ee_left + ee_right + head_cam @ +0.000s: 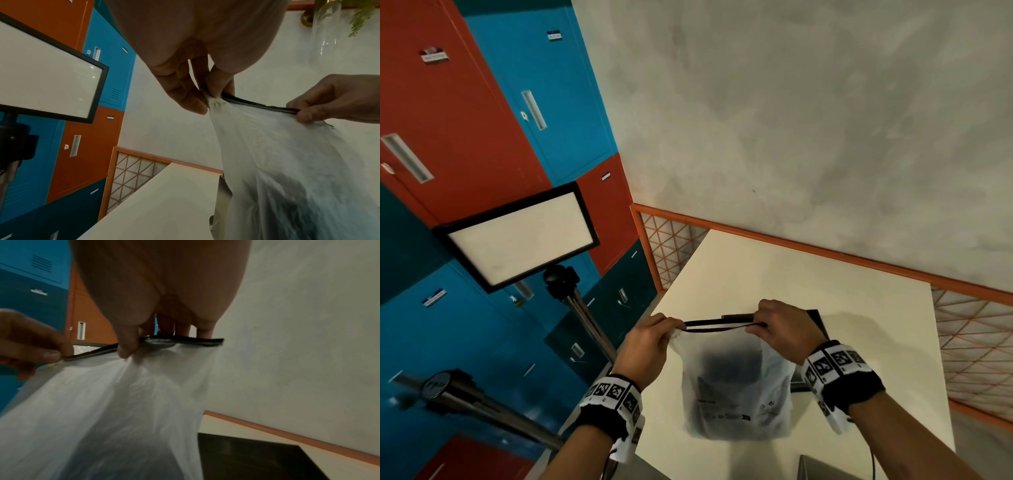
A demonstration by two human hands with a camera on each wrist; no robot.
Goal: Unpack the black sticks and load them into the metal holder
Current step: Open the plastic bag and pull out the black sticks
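The black sticks are not plainly visible: only a dark, blurred mass (732,363) shows through the frosted white plastic zip bag (736,394), sagging in its lower half, so they appear to be still packed inside. The bag hangs in the air above the near part of the cream tabletop (808,284), held up by its black zip strip (719,325). The left hand (645,342) pinches the left end of that strip between thumb and fingers, and the right hand (780,329) pinches the right end, fingers curled over the top and thumb pressing from the near side. The strip looks slightly parted between them, so I judge the bag is being pulled open.

The film is thin, soft and crinkled, and probably slick; it stretches into taut folds under each pinch, which suggests the load has some weight but not much. The strip is the stiffest part and the sensible place to hold. The sticks themselves will likely be rigid, light and prone to roll or slide out together if the bag tips, so reaching in from the top and taking them as a bundle near mid-length seems safest.

A dark flat panel (257,456) lies on the table to the right, behind the bag. No metal holder can be made out with certainty
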